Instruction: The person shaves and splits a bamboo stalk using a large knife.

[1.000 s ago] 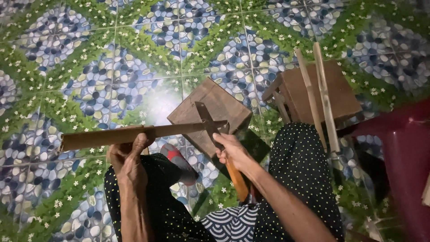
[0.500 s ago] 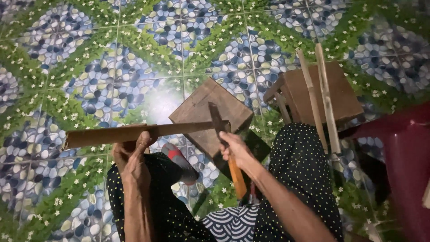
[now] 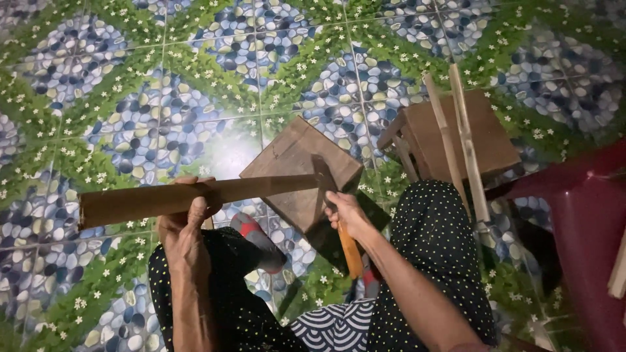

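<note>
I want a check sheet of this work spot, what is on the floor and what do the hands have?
Surface: tiled floor patterned with blue pebbles and green leaves.
Job's things: long wooden slat, its end resting on a small wooden block; a chopping tool with an orange handle, blade against the slat's end.
Clutter: wooden stool with two thin sticks leaning on it; red plastic chair; red-and-grey sandal.
Hands: left hand grips the slat; right hand grips the tool.
Cables: nothing seen.
Surroundings: dotted dark clothing on the person's knees.
</note>
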